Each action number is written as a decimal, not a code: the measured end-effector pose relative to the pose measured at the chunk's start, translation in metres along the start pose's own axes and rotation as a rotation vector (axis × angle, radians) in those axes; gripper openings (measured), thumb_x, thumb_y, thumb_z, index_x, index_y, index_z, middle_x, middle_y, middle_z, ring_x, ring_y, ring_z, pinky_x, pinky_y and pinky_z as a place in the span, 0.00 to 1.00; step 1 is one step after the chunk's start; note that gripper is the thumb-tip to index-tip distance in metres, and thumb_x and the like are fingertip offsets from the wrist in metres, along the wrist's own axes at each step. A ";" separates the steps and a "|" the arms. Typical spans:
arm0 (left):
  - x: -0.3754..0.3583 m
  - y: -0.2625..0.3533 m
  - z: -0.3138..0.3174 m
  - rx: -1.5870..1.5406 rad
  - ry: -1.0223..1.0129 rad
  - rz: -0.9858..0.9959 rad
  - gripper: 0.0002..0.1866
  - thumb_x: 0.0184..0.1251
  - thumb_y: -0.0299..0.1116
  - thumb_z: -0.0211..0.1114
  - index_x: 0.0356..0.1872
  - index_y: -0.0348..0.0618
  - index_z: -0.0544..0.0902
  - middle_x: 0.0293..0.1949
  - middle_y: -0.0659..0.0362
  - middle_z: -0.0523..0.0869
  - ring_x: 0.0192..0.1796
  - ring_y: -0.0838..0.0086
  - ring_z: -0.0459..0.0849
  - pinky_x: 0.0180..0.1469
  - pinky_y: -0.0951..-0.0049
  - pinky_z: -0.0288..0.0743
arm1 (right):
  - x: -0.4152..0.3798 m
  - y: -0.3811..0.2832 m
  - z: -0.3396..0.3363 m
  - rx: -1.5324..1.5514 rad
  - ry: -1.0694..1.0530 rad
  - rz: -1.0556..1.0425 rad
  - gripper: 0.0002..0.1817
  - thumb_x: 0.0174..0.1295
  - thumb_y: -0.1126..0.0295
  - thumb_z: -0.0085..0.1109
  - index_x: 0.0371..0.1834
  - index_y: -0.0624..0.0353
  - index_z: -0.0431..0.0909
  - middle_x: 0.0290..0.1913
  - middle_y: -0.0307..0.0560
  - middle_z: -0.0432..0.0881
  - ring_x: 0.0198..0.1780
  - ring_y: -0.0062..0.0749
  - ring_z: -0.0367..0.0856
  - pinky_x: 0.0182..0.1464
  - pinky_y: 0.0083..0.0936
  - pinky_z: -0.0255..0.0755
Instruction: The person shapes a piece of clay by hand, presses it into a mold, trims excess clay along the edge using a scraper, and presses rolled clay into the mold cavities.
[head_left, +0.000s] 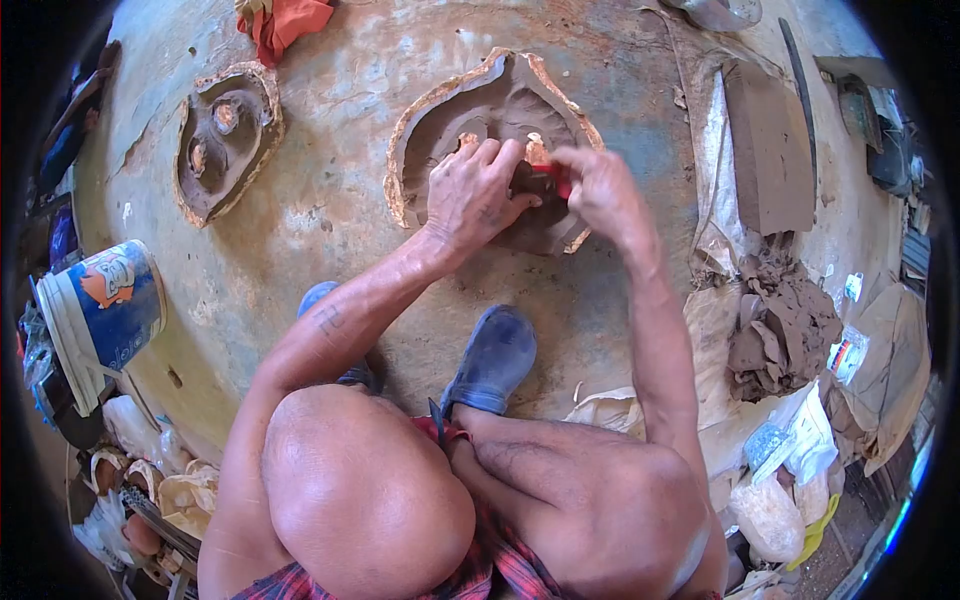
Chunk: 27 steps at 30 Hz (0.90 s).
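A large clay-lined mould (415,135) with a rough, pale orange rim lies on the floor before me. Over its lower middle is my left hand (475,195), fingers bent down onto the clay and thumb held apart; the fingertips are hidden. My right hand (605,195) is at the mould's right side, closed around a small red tool (562,182). Motion blurs that hand, and the tool's working end cannot be made out. Between the hands an orange knob (537,150) stands up from the brown clay.
A smaller clay-lined mould (240,165) and an orange-red cloth (285,25) lie to the left. On the right are a clay block (768,150) and a torn clay heap (785,330). A blue-and-white bucket (110,310) stands left. My blue shoe (495,355) is below the mould.
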<state>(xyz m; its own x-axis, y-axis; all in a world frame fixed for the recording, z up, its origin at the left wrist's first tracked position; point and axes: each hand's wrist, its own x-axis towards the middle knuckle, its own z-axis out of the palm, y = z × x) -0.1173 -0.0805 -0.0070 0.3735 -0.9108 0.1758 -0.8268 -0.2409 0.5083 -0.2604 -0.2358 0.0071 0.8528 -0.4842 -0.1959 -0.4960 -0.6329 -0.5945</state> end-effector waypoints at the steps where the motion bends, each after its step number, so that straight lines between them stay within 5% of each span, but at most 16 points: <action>1: 0.000 -0.001 -0.001 -0.012 -0.012 -0.002 0.30 0.48 0.48 0.85 0.48 0.49 0.79 0.39 0.58 0.84 0.45 0.59 0.87 0.45 0.58 0.83 | -0.011 -0.005 0.003 -0.004 0.002 0.001 0.16 0.60 0.78 0.59 0.49 0.56 0.88 0.43 0.63 0.89 0.48 0.60 0.88 0.51 0.48 0.81; 5: 0.002 -0.009 -0.008 -0.095 -0.079 0.119 0.29 0.53 0.46 0.83 0.54 0.49 0.81 0.41 0.57 0.84 0.45 0.59 0.88 0.45 0.57 0.83 | -0.041 -0.023 0.005 0.096 0.141 0.048 0.10 0.67 0.77 0.58 0.47 0.62 0.87 0.41 0.63 0.88 0.42 0.61 0.87 0.48 0.48 0.81; 7: 0.009 -0.009 -0.027 -0.340 -0.285 0.242 0.31 0.54 0.42 0.83 0.58 0.45 0.83 0.44 0.55 0.89 0.45 0.56 0.89 0.45 0.58 0.82 | -0.055 -0.036 -0.010 0.321 0.083 0.139 0.10 0.71 0.76 0.57 0.49 0.63 0.87 0.41 0.59 0.90 0.38 0.53 0.89 0.44 0.42 0.82; 11: 0.015 -0.029 -0.038 -0.705 -0.236 0.239 0.18 0.66 0.31 0.78 0.54 0.40 0.85 0.46 0.57 0.90 0.42 0.68 0.89 0.49 0.69 0.83 | -0.085 -0.049 -0.029 0.612 0.075 0.444 0.11 0.74 0.74 0.57 0.53 0.63 0.87 0.39 0.54 0.91 0.34 0.43 0.89 0.41 0.38 0.81; 12: 0.010 -0.025 -0.045 -1.043 -0.328 -0.103 0.14 0.70 0.29 0.76 0.53 0.39 0.86 0.44 0.61 0.88 0.43 0.75 0.88 0.46 0.74 0.82 | -0.093 -0.037 -0.027 0.605 0.318 0.504 0.12 0.75 0.73 0.57 0.55 0.63 0.87 0.39 0.52 0.91 0.37 0.41 0.90 0.43 0.38 0.82; 13: 0.009 -0.032 -0.041 -1.142 -0.260 -0.179 0.14 0.72 0.28 0.72 0.55 0.41 0.85 0.43 0.63 0.87 0.40 0.77 0.87 0.39 0.76 0.81 | -0.101 -0.023 -0.025 0.592 0.565 0.557 0.13 0.76 0.72 0.58 0.57 0.62 0.87 0.38 0.51 0.91 0.39 0.38 0.90 0.45 0.38 0.82; 15: 0.004 -0.048 -0.038 -1.571 -0.219 -0.411 0.17 0.72 0.29 0.65 0.60 0.41 0.82 0.41 0.62 0.86 0.37 0.78 0.85 0.35 0.76 0.80 | -0.129 0.027 -0.016 0.434 0.454 0.550 0.15 0.76 0.69 0.60 0.60 0.62 0.86 0.45 0.54 0.91 0.46 0.42 0.90 0.51 0.40 0.82; 17: 0.001 -0.040 -0.043 -1.545 -0.297 -0.402 0.19 0.71 0.30 0.62 0.61 0.40 0.81 0.40 0.62 0.85 0.36 0.79 0.84 0.34 0.75 0.79 | -0.136 0.027 -0.017 0.275 0.342 0.538 0.17 0.76 0.66 0.62 0.62 0.62 0.86 0.53 0.58 0.90 0.54 0.46 0.89 0.58 0.42 0.81; 19: -0.008 -0.020 -0.044 -1.589 -0.440 -0.487 0.22 0.66 0.31 0.58 0.61 0.38 0.80 0.40 0.60 0.86 0.36 0.80 0.84 0.36 0.79 0.77 | -0.122 -0.022 -0.023 -0.048 0.552 0.247 0.30 0.73 0.53 0.68 0.71 0.61 0.80 0.73 0.61 0.78 0.71 0.52 0.78 0.71 0.46 0.73; 21: -0.011 0.005 -0.052 -1.547 -0.736 -0.484 0.36 0.66 0.31 0.59 0.79 0.44 0.69 0.57 0.61 0.81 0.48 0.81 0.82 0.41 0.76 0.78 | -0.106 -0.059 -0.018 0.114 0.497 -0.069 0.43 0.67 0.40 0.69 0.76 0.61 0.75 0.82 0.61 0.65 0.79 0.57 0.68 0.77 0.48 0.66; 22: -0.020 0.023 -0.044 -1.531 -0.557 -0.251 0.41 0.66 0.30 0.58 0.84 0.47 0.62 0.62 0.61 0.78 0.52 0.80 0.80 0.49 0.75 0.77 | -0.097 -0.077 -0.005 0.229 0.491 -0.144 0.47 0.65 0.36 0.68 0.76 0.62 0.74 0.79 0.62 0.69 0.79 0.59 0.69 0.77 0.49 0.66; 25: -0.034 0.043 -0.041 -1.894 -0.600 -0.468 0.50 0.66 0.28 0.56 0.90 0.54 0.46 0.75 0.65 0.67 0.67 0.76 0.72 0.69 0.72 0.69 | -0.086 -0.099 0.029 0.387 0.516 -0.167 0.50 0.63 0.31 0.66 0.74 0.65 0.74 0.73 0.64 0.76 0.77 0.61 0.72 0.75 0.50 0.68; 27: -0.038 0.037 -0.034 -2.088 -0.622 -0.581 0.50 0.66 0.26 0.55 0.90 0.51 0.45 0.76 0.66 0.67 0.67 0.75 0.73 0.69 0.72 0.69 | -0.087 -0.100 0.040 0.440 0.549 -0.111 0.50 0.63 0.30 0.65 0.72 0.66 0.75 0.69 0.64 0.79 0.75 0.62 0.74 0.74 0.51 0.69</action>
<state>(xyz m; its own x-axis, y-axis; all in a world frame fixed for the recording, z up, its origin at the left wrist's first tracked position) -0.1479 -0.0435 0.0337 -0.1469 -0.9536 -0.2629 0.9032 -0.2377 0.3573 -0.2789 -0.1063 0.0525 0.6312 -0.7386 0.2370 -0.1998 -0.4500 -0.8704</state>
